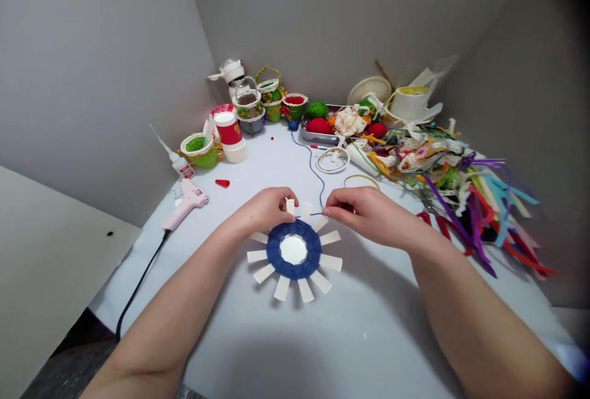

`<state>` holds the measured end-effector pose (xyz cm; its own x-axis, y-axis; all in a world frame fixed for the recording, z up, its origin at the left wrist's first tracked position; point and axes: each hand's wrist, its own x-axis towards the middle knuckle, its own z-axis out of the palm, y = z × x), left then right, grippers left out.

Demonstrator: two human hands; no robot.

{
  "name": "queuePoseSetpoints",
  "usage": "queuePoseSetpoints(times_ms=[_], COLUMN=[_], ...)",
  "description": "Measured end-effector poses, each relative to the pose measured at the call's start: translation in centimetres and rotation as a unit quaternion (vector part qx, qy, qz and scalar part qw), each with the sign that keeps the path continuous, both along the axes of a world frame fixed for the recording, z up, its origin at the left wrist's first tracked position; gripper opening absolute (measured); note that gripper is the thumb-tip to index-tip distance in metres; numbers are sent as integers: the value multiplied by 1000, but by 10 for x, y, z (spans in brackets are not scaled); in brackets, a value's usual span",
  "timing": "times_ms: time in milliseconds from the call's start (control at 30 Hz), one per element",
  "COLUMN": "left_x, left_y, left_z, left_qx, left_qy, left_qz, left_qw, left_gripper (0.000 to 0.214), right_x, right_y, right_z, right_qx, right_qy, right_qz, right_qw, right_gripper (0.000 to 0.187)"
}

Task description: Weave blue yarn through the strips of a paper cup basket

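Blue yarn-woven paper disc [294,250] touching left hand [263,209]; right hand [364,214] pinching yarn strand [310,215]

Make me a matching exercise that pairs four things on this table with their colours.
Things:
1. Hot glue gun
2. Wound yarn
3. Small cone
4. Metal tray

Colours:
A. Red
B. Silver
C. Pink
D. Blue

Right pairs: 1-C, 2-D, 3-A, 4-B.
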<state>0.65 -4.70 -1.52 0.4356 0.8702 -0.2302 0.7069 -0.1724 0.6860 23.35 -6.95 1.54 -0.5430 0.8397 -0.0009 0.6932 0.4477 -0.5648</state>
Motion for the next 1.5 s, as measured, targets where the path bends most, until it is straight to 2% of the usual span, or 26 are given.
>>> queuePoseSetpoints(times_ms=[333,433,533,667,900,1033,1233,1500], left_x=[1,0,-3,-7,-8,-7,-7,-12], left_y=[0,1,3,6,10,10,6,5], left_z=[0,-1,-1,-2,-13,-16,-7,3], left_qx=[-10,-7,3,13,26,28,51,-11], left_qy=[5,0,-12,-40,-63,-61,-23,-20], left_qz=[1,9,28,57,65,65,89,45], left_qw=[1000,1000,1000,997,996,996,995,999], left_gripper=[31,30,28,27,23,17,16,20], right_x=[-1,0,3,10,7,0,-3,-3], right_y=[-1,-3,1,13,25,25,24,22], right_z=[0,2,1,-9,-42,-51,-47,-48], right_qx=[7,-25,-52,-89,-213,-235,-212,-247], right_qy=[46,51,35,32,25,17,14,35], right_qz=[-30,-10,-4,-13,-41,-48,-30,-2], right_qw=[998,998,998,995,976,971,977,968], right_gripper=[19,19,28,44,57,51,36,35])
